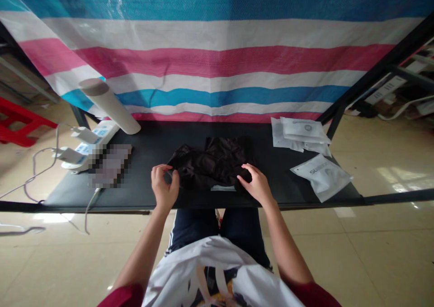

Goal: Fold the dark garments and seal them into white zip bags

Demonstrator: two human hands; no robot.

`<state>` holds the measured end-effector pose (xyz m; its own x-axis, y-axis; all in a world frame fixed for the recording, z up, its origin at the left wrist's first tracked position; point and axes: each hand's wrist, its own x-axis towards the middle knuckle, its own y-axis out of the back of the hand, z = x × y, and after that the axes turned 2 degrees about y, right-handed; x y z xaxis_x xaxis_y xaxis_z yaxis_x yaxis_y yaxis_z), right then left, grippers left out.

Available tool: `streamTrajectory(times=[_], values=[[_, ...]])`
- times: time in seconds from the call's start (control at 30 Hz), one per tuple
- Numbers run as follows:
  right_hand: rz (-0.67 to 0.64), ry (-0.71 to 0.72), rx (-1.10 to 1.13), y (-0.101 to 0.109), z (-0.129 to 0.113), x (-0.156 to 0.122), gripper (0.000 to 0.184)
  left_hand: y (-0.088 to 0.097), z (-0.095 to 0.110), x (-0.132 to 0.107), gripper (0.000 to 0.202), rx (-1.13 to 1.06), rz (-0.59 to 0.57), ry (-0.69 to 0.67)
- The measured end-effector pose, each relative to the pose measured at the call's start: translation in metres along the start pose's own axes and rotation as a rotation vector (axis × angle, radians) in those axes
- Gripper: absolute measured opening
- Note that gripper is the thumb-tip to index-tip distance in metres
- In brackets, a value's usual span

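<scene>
Head view: my left hand (164, 188), half-open, at the left edge of black cloth (217, 162), middle of tabletop (142, 162); my right hand (258, 187), likewise half-open, at its right edge. Left: power strip (103, 133), white bottle (113, 106). Right: plastic packets (305, 128).

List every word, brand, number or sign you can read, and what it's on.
"SU…": lower pouch; likely reading, later letters blurred.
Top pouch: grey lettering above a round mark, too blurred to read.
Power strip: blue marks, too small to read.
No numbers can be read.
</scene>
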<state>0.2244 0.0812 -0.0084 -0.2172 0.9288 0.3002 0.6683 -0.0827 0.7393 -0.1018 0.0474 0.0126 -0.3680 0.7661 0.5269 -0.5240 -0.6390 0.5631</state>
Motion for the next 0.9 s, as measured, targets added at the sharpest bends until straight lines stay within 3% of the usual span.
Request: streamTrajectory(times=[0.1, 0.17, 0.27, 0.37, 0.43, 0.6, 0.77, 0.9], values=[[-0.121, 0.069, -0.099, 0.004, 0.005, -0.007, 0.063, -0.013, 0.007, -0.005, 0.037, 0.144, -0.288, -0.130], [-0.196, 0.083, -0.162, 0.009, 0.008, -0.011, 0.080, -0.018, 0.002, -0.005, 0.058, 0.212, -0.414, -0.157], [-0.246, 0.084, -0.225, 0.015, 0.012, -0.017, 0.096, -0.019, -0.013, -0.003, 0.084, 0.278, -0.504, -0.162], [-0.218, 0.070, -0.260, 0.017, 0.014, -0.019, 0.094, -0.014, -0.025, 0.001, 0.095, 0.301, -0.539, -0.168], [-0.186, 0.057, -0.263, 0.016, 0.014, -0.020, 0.087, -0.010, -0.028, 0.003, 0.089, 0.292, -0.545, -0.170], [-0.100, 0.026, -0.243, 0.012, 0.013, -0.022, 0.075, -0.003, -0.033, 0.005, 0.045, 0.126, -0.519, -0.167], [0.002, 0.011, -0.205, 0.007, 0.017, -0.025, 0.070, -0.001, -0.037, 0.003, 0.049, -0.006, -0.456, -0.032], [0.106, -0.031, -0.136, 0.009, 0.020, -0.031, 0.052, -0.004, -0.033, 0.000, 0.037, 0.166, -0.464, -0.128]])
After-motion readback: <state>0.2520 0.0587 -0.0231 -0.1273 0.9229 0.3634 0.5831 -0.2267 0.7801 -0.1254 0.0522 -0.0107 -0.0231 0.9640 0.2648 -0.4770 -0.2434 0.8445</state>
